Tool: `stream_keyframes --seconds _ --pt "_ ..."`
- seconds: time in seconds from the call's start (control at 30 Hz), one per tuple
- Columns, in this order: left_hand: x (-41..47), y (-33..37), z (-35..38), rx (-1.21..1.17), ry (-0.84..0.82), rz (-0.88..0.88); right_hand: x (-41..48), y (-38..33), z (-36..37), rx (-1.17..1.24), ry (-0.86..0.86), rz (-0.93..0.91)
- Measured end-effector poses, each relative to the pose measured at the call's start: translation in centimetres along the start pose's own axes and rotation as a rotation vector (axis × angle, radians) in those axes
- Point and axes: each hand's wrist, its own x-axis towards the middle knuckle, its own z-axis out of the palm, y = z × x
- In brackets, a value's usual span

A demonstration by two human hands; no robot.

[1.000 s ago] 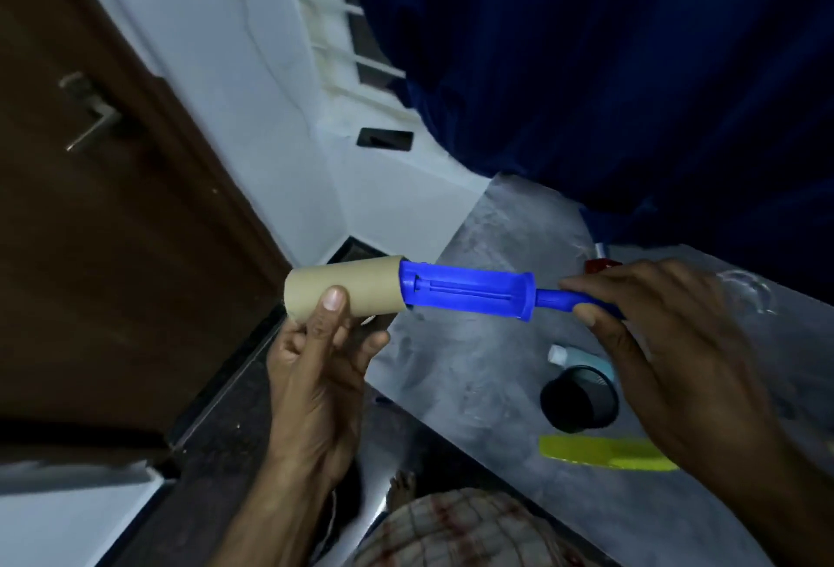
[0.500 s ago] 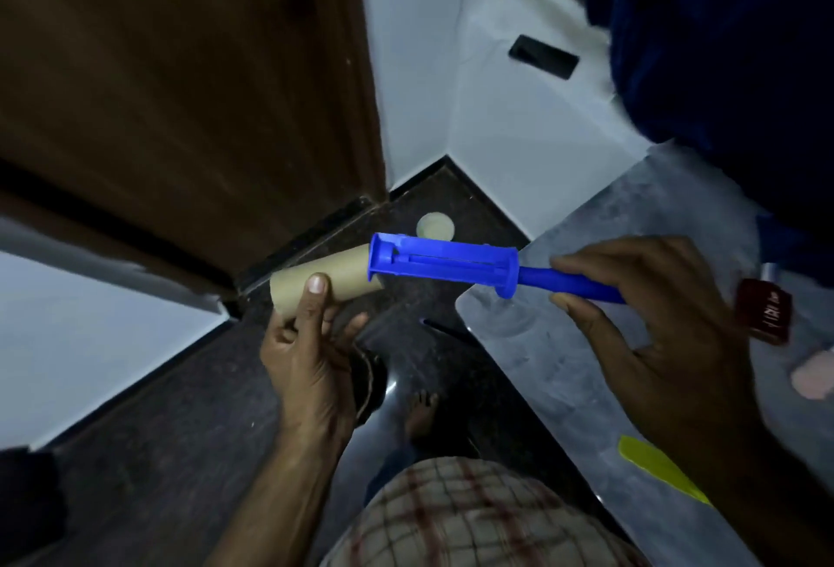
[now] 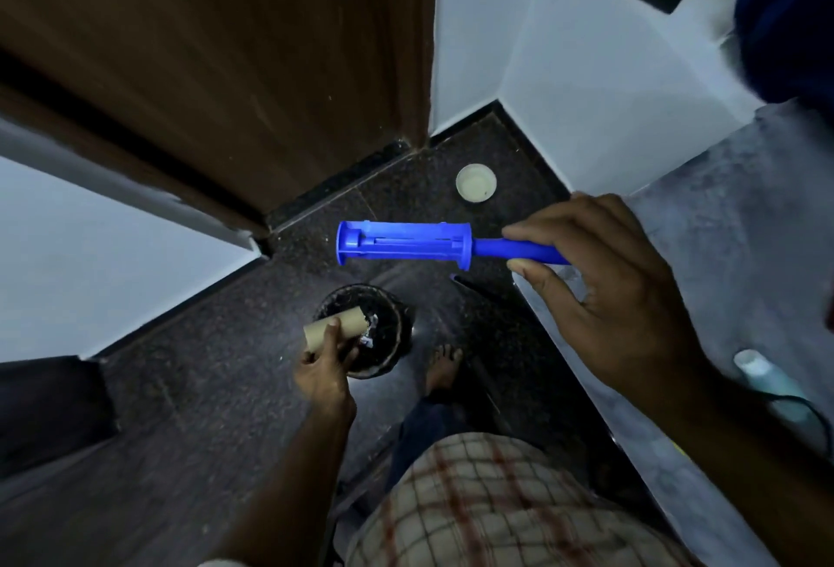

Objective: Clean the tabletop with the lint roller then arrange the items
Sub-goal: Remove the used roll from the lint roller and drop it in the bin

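Note:
The blue lint roller [image 3: 406,246] is bare, with no roll on its spindle, and lies level in the air over the dark floor. My right hand [image 3: 604,295] grips its handle at the right end. The beige cardboard tube [image 3: 336,328] is off the roller and sits in my left hand [image 3: 322,368], low over a round black bin [image 3: 388,331] on the floor. The grey tabletop [image 3: 744,228] runs along the right side.
A brown door [image 3: 225,61] and white walls close the corner ahead. A small white round lid [image 3: 476,182] lies on the floor near the corner. My bare foot [image 3: 444,368] stands beside the bin. A pale bottle [image 3: 767,381] lies on the table near my right forearm.
The cardboard tube has come off the blue roller. My left hand has carried it down over the black bin. The view has tipped down toward the floor.

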Motion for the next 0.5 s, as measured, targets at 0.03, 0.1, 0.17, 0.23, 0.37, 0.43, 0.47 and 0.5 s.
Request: stream_keyframes --seconds 0.03,0.1,0.17,0.23,0.37,0.43,0.47,0.5 --pt "1.0 -0.7 -0.5 0.021 0.021 -0.026 0.2 0.0 0.5 0.006 -0.009 -0.006" --pt "2.8 -1.8 -1.2 0.057 0.058 -0.065 0.3 -0.3 1.4 0.016 -0.020 -0.010" --pt "4.7 -2.7 -1.7 0.068 0.071 -0.081 0.4 -0.6 2.2 0.033 -0.035 -0.008" --pt "6.9 -3.8 -2.0 0.065 0.072 -0.114 0.4 -0.7 3.1 0.032 -0.055 -0.014" --pt "10.7 -5.7 -1.8 0.066 0.106 -0.180 -0.2 -0.4 5.0 -0.029 -0.096 -0.018" --pt "12.4 -6.6 -2.0 0.073 0.126 -0.224 -0.5 -0.3 5.8 -0.043 -0.101 -0.020" --pt "13.2 -6.9 -2.2 0.082 0.132 -0.264 -0.6 -0.4 5.9 -0.047 -0.102 -0.020" --pt "13.9 -7.2 -2.4 0.091 0.141 -0.297 -0.8 -0.4 6.0 -0.051 -0.103 -0.019"
